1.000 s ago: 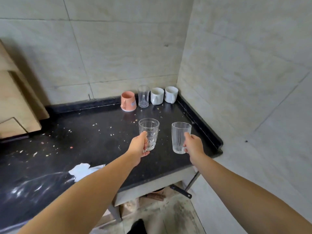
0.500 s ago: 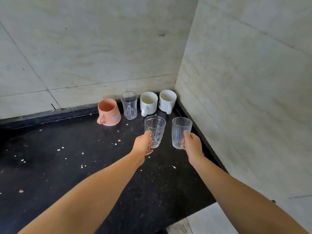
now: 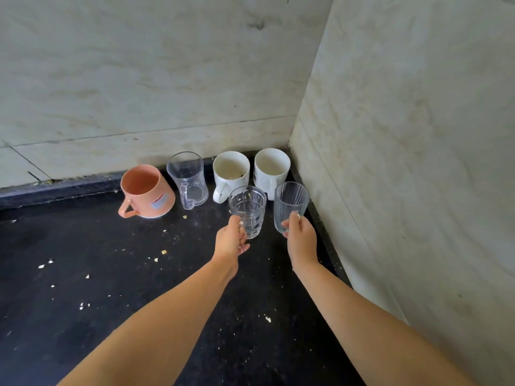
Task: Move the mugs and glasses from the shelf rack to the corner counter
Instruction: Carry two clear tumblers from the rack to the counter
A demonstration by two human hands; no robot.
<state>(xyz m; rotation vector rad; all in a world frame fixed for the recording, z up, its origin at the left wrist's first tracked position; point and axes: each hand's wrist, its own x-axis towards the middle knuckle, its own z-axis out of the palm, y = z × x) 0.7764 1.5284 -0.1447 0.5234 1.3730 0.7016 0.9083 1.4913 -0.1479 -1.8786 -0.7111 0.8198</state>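
black counter (image 3: 83, 274) in a tiled corner, pale crumbs scattered on it. far row along the back wall, left to right: orange mug (image 3: 147, 190) with handle pointing near-left and a grey sticker on its side, clear glass mug (image 3: 188, 179) handle facing near, white mug (image 3: 230, 175) with handle near-left and some dark bits inside, second white mug (image 3: 271, 168) tight in the corner. all upright, just beside each other. nearer, left hand (image 3: 230, 240) fingers curled round the lower part of a faceted glass (image 3: 247, 210), upright, in front of the first white mug; can't tell if its base touches the counter. right hand (image 3: 301, 238) thumb and fingers closed on the lower part of a ribbed glass (image 3: 289, 206), tilted slightly, just beside the right wall (image 3: 418, 162) in front of the second white mug; base contact unclear too. both forearms bare, reaching from the near edge.
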